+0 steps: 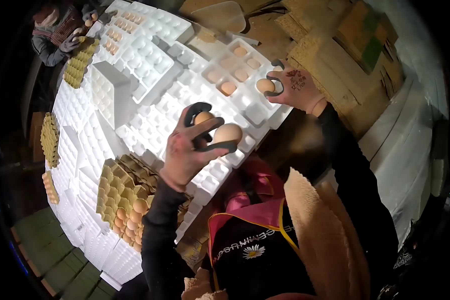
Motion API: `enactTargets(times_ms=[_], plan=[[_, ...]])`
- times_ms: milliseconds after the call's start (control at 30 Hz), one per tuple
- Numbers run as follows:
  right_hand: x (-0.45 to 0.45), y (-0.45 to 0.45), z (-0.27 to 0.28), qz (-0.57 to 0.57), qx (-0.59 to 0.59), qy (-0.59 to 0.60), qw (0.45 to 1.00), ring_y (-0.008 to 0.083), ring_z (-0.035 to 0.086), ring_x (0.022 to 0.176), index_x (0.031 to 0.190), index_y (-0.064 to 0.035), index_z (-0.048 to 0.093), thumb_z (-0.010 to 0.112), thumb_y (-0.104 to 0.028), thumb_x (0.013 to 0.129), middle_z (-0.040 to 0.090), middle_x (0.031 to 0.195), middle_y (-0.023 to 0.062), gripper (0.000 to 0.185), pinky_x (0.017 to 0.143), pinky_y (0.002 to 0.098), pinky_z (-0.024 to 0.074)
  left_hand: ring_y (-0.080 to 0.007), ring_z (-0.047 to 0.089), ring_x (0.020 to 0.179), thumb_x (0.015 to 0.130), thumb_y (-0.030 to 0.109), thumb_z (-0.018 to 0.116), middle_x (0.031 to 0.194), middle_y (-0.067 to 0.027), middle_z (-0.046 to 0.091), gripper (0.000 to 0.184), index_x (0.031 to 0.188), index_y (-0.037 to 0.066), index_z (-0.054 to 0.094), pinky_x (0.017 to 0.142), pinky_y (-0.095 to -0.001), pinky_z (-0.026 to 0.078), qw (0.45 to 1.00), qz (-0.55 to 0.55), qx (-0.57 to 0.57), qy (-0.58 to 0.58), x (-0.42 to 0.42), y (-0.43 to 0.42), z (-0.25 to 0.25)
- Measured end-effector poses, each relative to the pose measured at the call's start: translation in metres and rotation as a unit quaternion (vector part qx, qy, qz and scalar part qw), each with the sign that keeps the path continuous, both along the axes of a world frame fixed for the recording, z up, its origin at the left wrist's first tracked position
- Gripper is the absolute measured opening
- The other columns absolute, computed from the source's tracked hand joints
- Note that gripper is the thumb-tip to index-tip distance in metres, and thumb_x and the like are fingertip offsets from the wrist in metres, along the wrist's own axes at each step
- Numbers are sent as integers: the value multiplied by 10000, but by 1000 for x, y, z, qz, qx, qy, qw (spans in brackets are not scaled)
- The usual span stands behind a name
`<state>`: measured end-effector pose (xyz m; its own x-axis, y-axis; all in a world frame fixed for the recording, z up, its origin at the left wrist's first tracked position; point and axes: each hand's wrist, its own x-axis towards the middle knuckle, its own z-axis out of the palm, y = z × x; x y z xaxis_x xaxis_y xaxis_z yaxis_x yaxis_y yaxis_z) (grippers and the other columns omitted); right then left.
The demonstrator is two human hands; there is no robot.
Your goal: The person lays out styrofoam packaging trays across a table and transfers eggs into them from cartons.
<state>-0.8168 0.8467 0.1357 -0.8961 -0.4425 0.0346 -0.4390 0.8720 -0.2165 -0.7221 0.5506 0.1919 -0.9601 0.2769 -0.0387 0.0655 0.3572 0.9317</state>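
Observation:
Two brown eggs are in my left hand (190, 145), gloved with dark fingertips: one egg (228, 134) between thumb and finger, another (204, 118) between the upper fingers. The hand is above the white foam trays. My right hand (294, 87), in a similar glove with dark writing on its back, has its fingers round an egg (265, 86) at the right edge of a white tray (255, 114). A second pale egg shows partly between its upper fingers. Several eggs sit in that tray's cups, among them one egg (228, 88) near its middle.
Brown pulp trays (110, 187) with several eggs stand at lower left. Stacked white foam trays (75, 120) spread across the left. Another person (60, 35) handles eggs at the top left beside a pulp tray (81, 62). Cardboard (330, 65) lies at upper right.

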Motion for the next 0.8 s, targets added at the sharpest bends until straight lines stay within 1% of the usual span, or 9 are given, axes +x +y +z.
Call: enactTargets(times_ms=[67,100,267,400,467,633,733,767,800], plan=[[-28,3,-25,71,54,-14,996,286,644,958,1120,-162,646,762,-454,672,629,1116,140,548,778,391,519,-243,644,839,673,377,816,1197,-90,566,475,1074,154,692,689,-346,520,941,11,-288,177,-39,55,-40],[-42,5,-38,107,78,-20,991,288,655,905,1142,-171,634,759,-456,674,622,1121,131,562,745,398,524,-269,638,852,680,386,798,1186,-90,573,457,1052,152,673,683,-368,519,922,10,-364,134,-54,72,-55],[-30,22,-49,17,-150,62,987,253,607,925,1245,-178,553,715,-330,744,558,1162,100,548,799,414,486,-258,648,838,744,413,745,1280,-73,510,481,1163,204,637,647,-365,532,884,31,-439,156,-61,92,-87],[-20,37,-100,131,-112,135,976,299,472,1134,1273,-125,511,648,-182,792,519,1209,106,504,994,465,353,-269,668,838,819,213,667,1235,-69,568,375,1190,241,624,663,-363,539,940,4,-318,123,-27,122,-100],[-12,37,-89,71,-162,129,976,312,479,1135,1274,-82,513,620,-135,811,519,1245,123,479,997,465,359,-282,669,859,780,119,668,1173,-98,602,451,1217,214,604,698,-369,545,932,-9,-355,77,-22,136,-101],[-17,59,-79,-104,-411,-28,905,335,516,1119,1263,-9,510,565,-116,899,530,1259,164,383,950,384,426,-338,644,849,766,87,664,1083,-158,621,444,1204,112,598,687,-377,526,956,50,-104,270,-55,165,-103],[-42,84,-118,86,-142,153,974,322,527,1128,1249,9,524,554,-152,932,556,1247,175,357,938,351,436,-340,589,952,759,112,657,1096,-133,606,428,1183,100,599,858,-394,467,930,-1,-179,321,-70,188,-137],[-49,71,-118,-12,-347,-43,937,334,571,1060,1236,9,533,581,-215,925,604,1167,180,386,907,362,459,-343,585,967,747,127,664,1091,-134,603,446,1188,105,599,870,-408,458,910,16,-200,362,-75,186,-133],[-56,64,-113,-8,-302,-66,951,348,588,1027,1227,6,539,603,-256,910,622,1121,191,416,883,373,473,-333,522,1077,738,126,667,1172,-115,561,506,1235,120,573,939,-466,398,912,34,-234,336,-67,171,-125]])
